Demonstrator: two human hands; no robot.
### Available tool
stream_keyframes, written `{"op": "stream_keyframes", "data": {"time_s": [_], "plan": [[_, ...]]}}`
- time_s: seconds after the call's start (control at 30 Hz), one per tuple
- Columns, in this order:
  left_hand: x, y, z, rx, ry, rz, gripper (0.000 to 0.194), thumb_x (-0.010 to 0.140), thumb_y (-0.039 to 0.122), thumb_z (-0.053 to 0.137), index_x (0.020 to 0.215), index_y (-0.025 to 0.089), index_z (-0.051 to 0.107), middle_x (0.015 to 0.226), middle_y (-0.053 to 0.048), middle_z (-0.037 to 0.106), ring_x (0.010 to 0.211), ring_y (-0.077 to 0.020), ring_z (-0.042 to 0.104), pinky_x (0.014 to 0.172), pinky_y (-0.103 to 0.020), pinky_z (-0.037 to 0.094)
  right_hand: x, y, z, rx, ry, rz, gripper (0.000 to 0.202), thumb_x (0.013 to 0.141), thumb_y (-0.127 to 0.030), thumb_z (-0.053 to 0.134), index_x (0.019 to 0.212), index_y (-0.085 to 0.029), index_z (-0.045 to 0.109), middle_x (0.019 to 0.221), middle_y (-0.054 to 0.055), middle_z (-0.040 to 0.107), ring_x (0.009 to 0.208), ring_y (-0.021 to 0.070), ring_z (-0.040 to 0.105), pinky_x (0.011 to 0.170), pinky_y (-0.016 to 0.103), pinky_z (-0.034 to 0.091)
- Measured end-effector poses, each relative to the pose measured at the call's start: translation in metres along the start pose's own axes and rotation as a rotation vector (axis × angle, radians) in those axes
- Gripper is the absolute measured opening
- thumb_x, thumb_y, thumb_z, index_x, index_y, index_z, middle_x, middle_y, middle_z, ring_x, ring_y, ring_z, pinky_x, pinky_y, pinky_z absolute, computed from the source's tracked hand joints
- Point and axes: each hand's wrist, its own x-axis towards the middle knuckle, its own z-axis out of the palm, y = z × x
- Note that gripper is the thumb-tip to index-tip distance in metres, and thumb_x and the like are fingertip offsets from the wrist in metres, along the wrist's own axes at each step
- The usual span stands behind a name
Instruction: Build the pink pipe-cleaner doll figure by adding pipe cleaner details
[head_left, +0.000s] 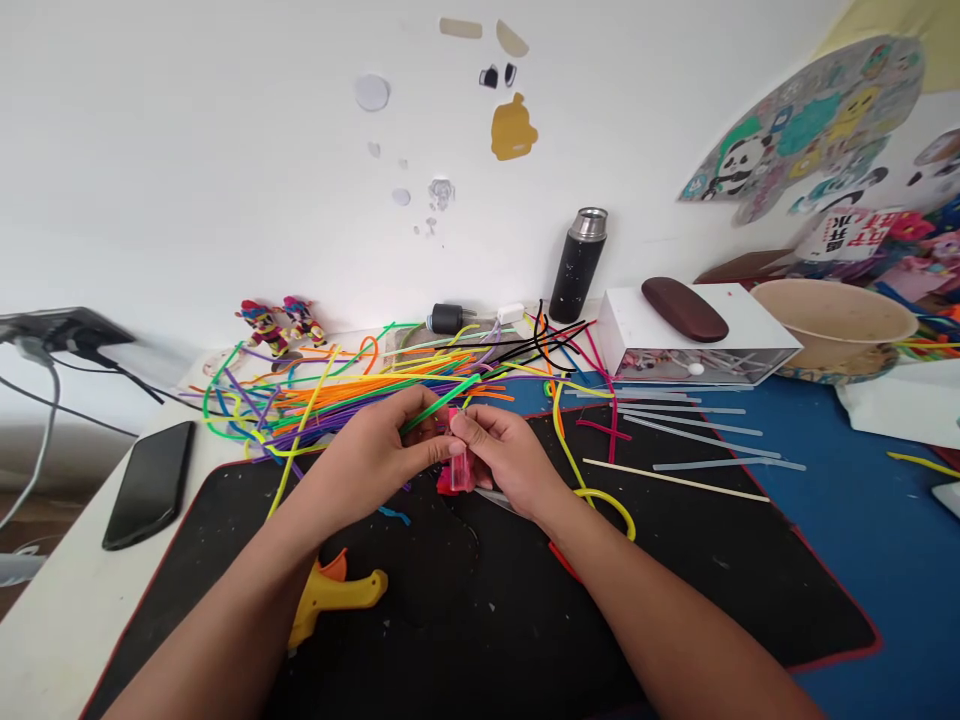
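My left hand (379, 450) and my right hand (514, 455) meet over the black mat, fingers closed around a small pink, partly see-through piece (460, 472). Thumbs from both sides press on its upper part, and its exact kind is hard to make out. A bright green pipe cleaner (442, 402) runs up and right from the fingers of my left hand. Something red shows at the bottom of the pink piece. Below my right hand, a grey blade-like shape (499, 500) is mostly covered. A yellow glue gun (337, 597) lies beneath my left forearm, partly hidden.
Many coloured pipe cleaners (360, 400) are heaped behind my hands. Clear glue sticks (705, 435) and a wooden stick (675, 480) lie to the right. A black bottle (579, 265), a white box (622, 340) and a bowl (832, 310) stand behind. A phone (150, 485) lies left.
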Motion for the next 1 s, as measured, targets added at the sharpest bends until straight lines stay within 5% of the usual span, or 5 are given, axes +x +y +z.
{"op": "stream_keyframes", "data": {"time_s": [0.33, 0.53, 0.7, 0.8, 1.0], "plan": [[-0.001, -0.004, -0.006, 0.131, -0.027, 0.019, 0.038, 0.097, 0.055, 0.062, 0.089, 0.020, 0.072, 0.079, 0.001, 0.067, 0.073, -0.0180, 0.056, 0.065, -0.027, 0.042, -0.001, 0.001, 0.000, 0.031, -0.066, 0.029, 0.061, 0.073, -0.073, 0.086, 0.074, -0.021, 0.054, 0.051, -0.009, 0.052, 0.038, 0.0079, 0.048, 0.036, 0.018, 0.031], [-0.002, -0.004, -0.004, 0.199, 0.010, 0.049, 0.036, 0.098, 0.051, 0.059, 0.086, 0.019, 0.071, 0.071, 0.002, 0.062, 0.067, -0.0159, 0.051, 0.060, -0.026, 0.038, -0.001, 0.003, 0.001, 0.039, -0.057, 0.048, 0.060, 0.074, -0.074, 0.085, 0.077, -0.020, 0.058, 0.055, -0.010, 0.049, 0.039, 0.0058, 0.040, 0.036, 0.018, 0.030], [0.002, -0.004, -0.010, 0.269, 0.086, 0.041, 0.039, 0.098, 0.054, 0.056, 0.080, 0.020, 0.064, 0.066, 0.004, 0.056, 0.061, -0.0148, 0.047, 0.057, -0.026, 0.035, -0.001, 0.004, 0.001, 0.017, -0.068, 0.019, 0.059, 0.082, -0.076, 0.076, 0.078, -0.018, 0.065, 0.052, -0.007, 0.054, 0.039, 0.0083, 0.047, 0.036, 0.019, 0.031], [0.008, -0.014, -0.023, 0.432, 0.178, -0.018, 0.040, 0.095, 0.055, 0.055, 0.071, 0.022, 0.056, 0.060, 0.004, 0.052, 0.058, -0.0162, 0.047, 0.056, -0.028, 0.032, 0.000, 0.003, -0.001, 0.036, -0.063, 0.021, 0.058, 0.086, -0.074, 0.073, 0.077, -0.017, 0.066, 0.050, -0.004, 0.056, 0.038, 0.0101, 0.053, 0.036, 0.019, 0.030], [0.016, -0.043, -0.039, 0.739, 0.086, -0.171, 0.030, 0.092, 0.050, 0.057, 0.078, 0.024, 0.063, 0.072, -0.003, 0.069, 0.068, -0.0248, 0.063, 0.060, -0.031, 0.034, 0.003, 0.001, -0.005, 0.210, 0.017, 0.010, 0.055, 0.084, -0.070, 0.078, 0.078, -0.017, 0.064, 0.057, -0.002, 0.062, 0.039, 0.0125, 0.062, 0.034, 0.019, 0.027]]}}
